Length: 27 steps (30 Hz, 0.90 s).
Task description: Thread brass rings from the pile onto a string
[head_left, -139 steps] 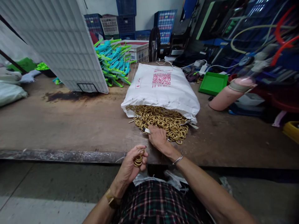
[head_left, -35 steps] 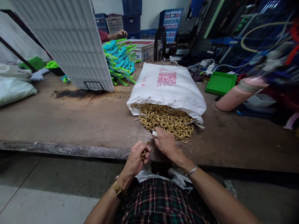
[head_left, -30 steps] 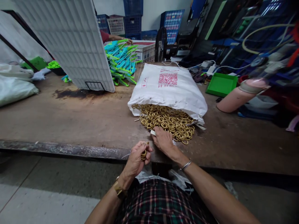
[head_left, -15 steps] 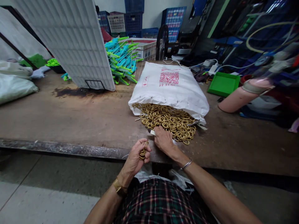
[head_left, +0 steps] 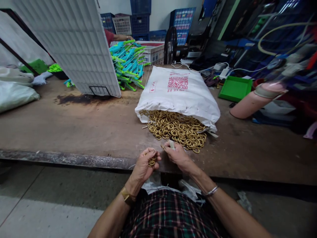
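Several brass-coloured rings (head_left: 152, 161) sit in my left hand (head_left: 145, 162), whose fingers are curled round them just over the table's front edge. My right hand (head_left: 177, 154) is beside it, closed in a pinch on a ring (head_left: 162, 146) at its fingertips; a small pale piece (head_left: 171, 144) shows at the same fingers, too small to name. Beyond my hands lies a heap of rings (head_left: 182, 127), spilling from the open mouth of a white sack (head_left: 158, 96) with red print.
A ribbed white panel (head_left: 84, 49) stands at the left, with blue and green plastic parts (head_left: 128, 62) behind it. A green tray (head_left: 235, 88) and pink bottle (head_left: 255, 102) are at the right. Another person's arm (head_left: 121, 37) shows beyond the panel.
My right hand has drawn back from the heap toward me, with a ring now showing at its fingertips. The other person's arm has come into view by the plastic parts.
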Available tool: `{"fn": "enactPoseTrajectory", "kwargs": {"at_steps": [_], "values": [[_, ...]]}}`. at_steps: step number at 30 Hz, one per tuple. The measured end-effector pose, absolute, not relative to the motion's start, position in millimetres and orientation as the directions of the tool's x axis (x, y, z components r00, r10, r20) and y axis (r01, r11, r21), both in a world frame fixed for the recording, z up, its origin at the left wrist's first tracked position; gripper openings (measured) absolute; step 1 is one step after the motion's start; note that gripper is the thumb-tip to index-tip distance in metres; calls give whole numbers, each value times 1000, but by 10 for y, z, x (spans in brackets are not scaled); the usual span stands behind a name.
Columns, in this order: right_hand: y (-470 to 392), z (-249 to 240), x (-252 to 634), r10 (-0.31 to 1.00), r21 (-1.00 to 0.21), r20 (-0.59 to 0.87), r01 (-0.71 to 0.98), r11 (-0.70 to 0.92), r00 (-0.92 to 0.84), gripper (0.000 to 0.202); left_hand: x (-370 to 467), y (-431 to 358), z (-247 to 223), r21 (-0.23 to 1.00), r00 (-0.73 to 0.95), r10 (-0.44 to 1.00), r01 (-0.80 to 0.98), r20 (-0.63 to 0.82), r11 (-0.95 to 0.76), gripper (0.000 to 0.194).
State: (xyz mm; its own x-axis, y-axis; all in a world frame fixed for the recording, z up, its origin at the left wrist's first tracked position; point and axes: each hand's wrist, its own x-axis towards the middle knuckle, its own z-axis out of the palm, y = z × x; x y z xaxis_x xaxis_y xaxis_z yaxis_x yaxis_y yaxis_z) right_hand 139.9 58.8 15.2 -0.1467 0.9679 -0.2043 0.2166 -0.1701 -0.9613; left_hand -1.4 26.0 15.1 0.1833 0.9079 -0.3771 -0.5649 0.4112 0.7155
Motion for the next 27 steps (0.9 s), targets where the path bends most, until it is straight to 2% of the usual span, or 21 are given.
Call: {"fn": "enactPoseTrajectory", "kwargs": {"at_steps": [2, 4, 6, 8, 15, 22, 25, 27], "values": [[532, 189, 1389, 918, -941, -334, 24, -337, -215, 21, 29, 247, 146, 848, 98, 939, -407, -331, 341, 25], [493, 228, 1384, 879, -897, -384, -110, -427, -282, 26, 60, 225, 143, 941, 40, 965, -216, -260, 262, 26], [473, 258, 1389, 865, -869, -386, -188, -458, -320, 30, 78, 206, 141, 980, 36, 983, -79, -182, 185, 26], [464, 269, 1402, 862, -855, -379, -228, -465, -337, 31, 83, 197, 136, 990, 53, 989, -23, -140, 142, 25], [426, 188, 1423, 844, -833, -393, -246, -495, -365, 30, 77, 229, 112, 976, -19, 978, -65, -209, 207, 25], [402, 175, 1403, 823, -826, -382, -244, -508, -421, 29, 50, 253, 100, 978, 82, 975, -7, -208, 209, 26], [406, 187, 1376, 836, -856, -407, -166, -490, -368, 27, 34, 266, 88, 969, 77, 967, -22, -243, 245, 28], [415, 183, 1354, 875, -905, -389, -58, -421, -287, 23, 25, 275, 88, 957, 75, 957, -48, -281, 285, 29]]}}
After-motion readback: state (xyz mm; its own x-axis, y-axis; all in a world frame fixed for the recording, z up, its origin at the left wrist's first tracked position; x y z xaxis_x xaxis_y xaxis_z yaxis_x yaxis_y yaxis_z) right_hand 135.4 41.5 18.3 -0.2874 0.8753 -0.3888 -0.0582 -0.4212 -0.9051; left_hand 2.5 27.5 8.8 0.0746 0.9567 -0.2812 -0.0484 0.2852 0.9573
